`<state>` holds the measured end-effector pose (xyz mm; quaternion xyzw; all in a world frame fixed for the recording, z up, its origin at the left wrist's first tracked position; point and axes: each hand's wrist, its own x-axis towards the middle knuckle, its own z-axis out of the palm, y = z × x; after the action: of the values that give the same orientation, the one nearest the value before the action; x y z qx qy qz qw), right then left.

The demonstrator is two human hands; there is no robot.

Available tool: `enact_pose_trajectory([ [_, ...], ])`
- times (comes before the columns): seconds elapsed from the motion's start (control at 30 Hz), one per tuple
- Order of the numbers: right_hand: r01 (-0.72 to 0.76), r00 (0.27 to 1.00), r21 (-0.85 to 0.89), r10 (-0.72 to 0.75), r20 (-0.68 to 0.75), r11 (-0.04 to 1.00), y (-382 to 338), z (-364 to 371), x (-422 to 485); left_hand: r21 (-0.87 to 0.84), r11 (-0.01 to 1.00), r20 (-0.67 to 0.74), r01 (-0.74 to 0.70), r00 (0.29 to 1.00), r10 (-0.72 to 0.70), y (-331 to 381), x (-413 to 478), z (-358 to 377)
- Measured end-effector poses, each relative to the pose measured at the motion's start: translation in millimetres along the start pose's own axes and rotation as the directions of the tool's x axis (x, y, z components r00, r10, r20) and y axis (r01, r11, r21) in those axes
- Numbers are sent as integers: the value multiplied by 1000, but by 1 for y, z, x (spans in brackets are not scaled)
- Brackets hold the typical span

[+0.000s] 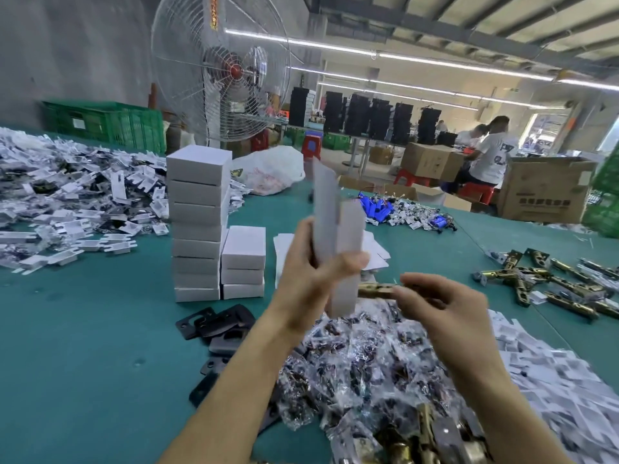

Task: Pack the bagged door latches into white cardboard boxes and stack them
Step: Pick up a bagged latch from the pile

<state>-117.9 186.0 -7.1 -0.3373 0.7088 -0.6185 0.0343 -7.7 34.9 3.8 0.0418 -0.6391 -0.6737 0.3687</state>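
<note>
My left hand (310, 279) grips an open white cardboard box (338, 236) held upright above the table, its flap standing up. My right hand (435, 303) pinches a brass door latch (376, 291), whose tip points at the lower part of the box. Below my hands lies a heap of bagged small parts (368, 370). More brass latches (542, 279) lie loose at the right. A tall stack of closed white boxes (199, 222) stands to the left, with a shorter stack (243, 262) beside it.
Flat white box blanks (284, 242) lie behind my hands. Black metal plates (217, 324) sit at lower left. White card inserts are piled at far left (67, 202) and lower right (549, 373). A large fan (221, 68) and a white bag (271, 170) stand behind the green table (83, 346).
</note>
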Motion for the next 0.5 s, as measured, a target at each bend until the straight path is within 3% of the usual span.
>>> enact_pose_trajectory([
  [0.1, 56, 974, 37, -46, -220, 998, 5, -19, -1, 151, 972, 168, 183, 964, -207, -17, -7, 4],
  [0.23, 169, 930, 84, -130, -344, 982, -1, -32, 1, 328, 921, 215, 210, 933, -289, -35, -9, 2],
  [0.37, 351, 879, 166, -263, -399, 921, -17, -40, 3, 368, 900, 335, 235, 869, -364, -40, -10, -2],
  [0.5, 414, 884, 197, -341, -320, 888, -32, -47, -1, 405, 887, 394, 222, 833, -389, -45, -12, 1],
])
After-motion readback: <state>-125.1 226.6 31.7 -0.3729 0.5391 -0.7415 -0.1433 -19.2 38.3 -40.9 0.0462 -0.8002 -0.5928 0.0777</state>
